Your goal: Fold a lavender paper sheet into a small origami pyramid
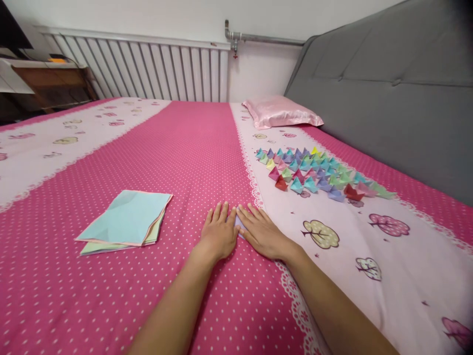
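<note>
A small piece of lilac paper [240, 224] lies on the pink dotted bedspread [177, 148], mostly hidden under both hands. My left hand [219, 230] rests flat on its left side with the fingers spread forward. From the right, my right hand [263, 230] presses down over the paper, palm down, fingers stretched out. To the left is a stack of square paper sheets [127, 217], light blue on top with pink and green edges below. Several folded paper boats [310, 185] in many colours stand in rows at the right.
A pink satin pillow [279, 112] lies at the back right, beside the grey padded headboard [388, 88]. Behind the bed are a white radiator [148, 66] and a pipe [269, 39]. A wooden desk [55, 84] stands at the far left.
</note>
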The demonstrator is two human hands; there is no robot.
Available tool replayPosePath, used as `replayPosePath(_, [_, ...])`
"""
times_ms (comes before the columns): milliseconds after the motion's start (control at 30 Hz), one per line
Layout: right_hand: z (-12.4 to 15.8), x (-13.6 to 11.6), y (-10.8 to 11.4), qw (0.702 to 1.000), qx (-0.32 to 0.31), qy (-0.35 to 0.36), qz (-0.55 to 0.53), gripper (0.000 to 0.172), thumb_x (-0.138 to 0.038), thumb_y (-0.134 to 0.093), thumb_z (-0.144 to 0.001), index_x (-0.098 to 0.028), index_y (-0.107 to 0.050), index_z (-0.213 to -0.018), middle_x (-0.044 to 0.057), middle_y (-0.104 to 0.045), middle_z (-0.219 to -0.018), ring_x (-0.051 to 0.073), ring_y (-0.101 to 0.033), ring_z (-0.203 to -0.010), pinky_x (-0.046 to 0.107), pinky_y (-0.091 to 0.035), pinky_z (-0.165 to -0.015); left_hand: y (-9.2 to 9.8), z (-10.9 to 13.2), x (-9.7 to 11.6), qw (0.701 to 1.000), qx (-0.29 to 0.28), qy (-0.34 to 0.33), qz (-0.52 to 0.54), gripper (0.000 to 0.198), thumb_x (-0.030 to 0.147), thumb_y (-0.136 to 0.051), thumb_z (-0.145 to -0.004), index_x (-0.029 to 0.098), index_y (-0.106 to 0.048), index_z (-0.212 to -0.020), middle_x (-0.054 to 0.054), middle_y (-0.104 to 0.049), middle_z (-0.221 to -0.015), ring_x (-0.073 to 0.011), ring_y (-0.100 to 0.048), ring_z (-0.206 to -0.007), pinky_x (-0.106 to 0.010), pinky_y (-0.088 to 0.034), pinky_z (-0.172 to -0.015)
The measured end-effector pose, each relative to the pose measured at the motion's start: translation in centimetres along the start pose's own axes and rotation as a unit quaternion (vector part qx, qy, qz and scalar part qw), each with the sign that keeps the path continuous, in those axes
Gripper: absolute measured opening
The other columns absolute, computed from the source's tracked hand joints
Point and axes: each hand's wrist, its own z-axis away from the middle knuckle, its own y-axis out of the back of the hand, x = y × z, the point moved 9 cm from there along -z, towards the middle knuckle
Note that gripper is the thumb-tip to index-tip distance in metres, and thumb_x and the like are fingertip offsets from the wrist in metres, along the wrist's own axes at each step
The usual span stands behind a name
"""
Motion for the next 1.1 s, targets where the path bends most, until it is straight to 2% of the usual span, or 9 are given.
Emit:
replayPosePath(100, [-0.2, -0.1, -0.1, 0.998, 0.003, -0.01, 0.059, 0.06, -0.045, -0.02, -0.092, -0.013, -0.018, -0.143, 0.007, -0.016, -0.15, 0.024, -0.007, -0.139, 0.044, -0.01, -0.112, -0.4, -0.3, 0.2, 0.998, 0.0, 0.018, -0.056, 0.056, 0.035, -0.024, -0.091, 0.014, -0.02, -0.143, -0.011, -0.008, -0.15, -0.0261, -0.003, -0.138, -0.044, -0.009, -0.111])
replayPosePath(200, [0.1, 0.1, 0.0, 0.997, -0.009, -0.025, 0.071, 0.062, -0.043, -0.025, -0.091, -0.013, -0.016, -0.144, 0.007, -0.014, -0.15, 0.025, -0.007, -0.138, 0.045, -0.009, -0.112, -0.6, -0.2, 0.3, 0.997, -0.015, 0.015, -0.071, 0.057, 0.039, -0.027, -0.09, 0.018, -0.019, -0.143, -0.01, -0.009, -0.151, -0.027, -0.004, -0.138, -0.044, -0.01, -0.11])
replayPosePath(367, [1.0, 1.0, 0.8, 0.998, -0.053, -0.009, 0.028, 0.061, -0.041, -0.04, -0.088, -0.016, -0.026, -0.141, 0.008, -0.021, -0.148, 0.027, -0.014, -0.137, 0.048, -0.014, -0.111, 0.5, 0.2, 0.0, 0.998, -0.012, -0.003, -0.068, 0.051, 0.033, -0.035, -0.089, 0.019, -0.033, -0.138, -0.014, -0.021, -0.148, -0.0304, -0.016, -0.136, -0.045, -0.018, -0.107])
replayPosePath(433, [1.1, 1.3, 1.6, 0.999, -0.037, 0.023, -0.012, 0.057, -0.04, -0.048, -0.085, -0.017, -0.037, -0.137, 0.009, -0.029, -0.146, 0.027, -0.022, -0.136, 0.047, -0.019, -0.11, 1.1, 0.3, 0.2, 0.998, -0.001, -0.04, -0.055, 0.046, 0.03, -0.04, -0.087, 0.019, -0.043, -0.132, -0.015, -0.03, -0.145, -0.03, -0.024, -0.134, -0.044, -0.023, -0.106])
replayPosePath(500, [1.1, 1.7, 2.6, 0.997, 0.005, 0.047, -0.056, 0.05, -0.035, -0.055, -0.082, -0.018, -0.048, -0.129, 0.009, -0.042, -0.139, 0.025, -0.034, -0.131, 0.045, -0.026, -0.108, 1.8, 0.3, 0.4, 0.996, 0.017, -0.085, -0.025, 0.04, 0.028, -0.046, -0.084, 0.02, -0.053, -0.122, -0.013, -0.04, -0.138, -0.028, -0.036, -0.128, -0.039, -0.031, -0.102])
replayPosePath(633, [0.9, 3.0, 4.1, 0.987, 0.084, 0.029, -0.137, 0.041, -0.026, -0.066, -0.074, -0.023, -0.062, -0.114, 0.007, -0.06, -0.121, 0.023, -0.051, -0.117, 0.042, -0.037, -0.101, 3.1, 0.1, 0.4, 0.989, 0.057, -0.129, 0.048, 0.026, 0.026, -0.052, -0.079, 0.019, -0.067, -0.099, -0.01, -0.056, -0.116, -0.0223, -0.057, -0.101, -0.032, -0.043, -0.086])
replayPosePath(733, [0.9, 3.6, 4.1, 0.979, 0.085, 0.007, -0.186, 0.04, -0.025, -0.068, -0.071, -0.025, -0.064, -0.111, 0.005, -0.063, -0.116, 0.022, -0.055, -0.111, 0.041, -0.04, -0.099, 3.7, -0.2, 0.2, 0.985, 0.086, -0.13, 0.073, 0.02, 0.026, -0.053, -0.079, 0.019, -0.07, -0.088, -0.008, -0.06, -0.099, -0.0187, -0.059, -0.086, -0.029, -0.044, -0.077])
replayPosePath(900, [0.9, 3.6, 4.4, 0.97, 0.083, 0.01, -0.226, 0.041, -0.032, -0.072, -0.067, -0.022, -0.066, -0.106, 0.007, -0.064, -0.11, 0.022, -0.058, -0.103, 0.037, -0.043, -0.093, 3.8, -0.4, 0.5, 0.982, 0.102, -0.148, 0.063, 0.022, 0.023, -0.05, -0.081, 0.018, -0.071, -0.086, -0.007, -0.062, -0.087, -0.0167, -0.057, -0.075, -0.027, -0.043, -0.07])
replayPosePath(1100, [0.6, 4.1, 4.5, 0.972, 0.128, -0.019, -0.197, 0.023, -0.03, -0.067, -0.072, -0.021, -0.07, -0.092, 0.005, -0.064, -0.09, 0.017, -0.059, -0.082, 0.031, -0.046, -0.076, 3.7, -0.6, 0.2, 0.988, 0.098, -0.105, 0.065, 0.024, 0.02, -0.048, -0.08, 0.017, -0.071, -0.086, -0.006, -0.066, -0.08, -0.0168, -0.058, -0.071, -0.027, -0.041, -0.065])
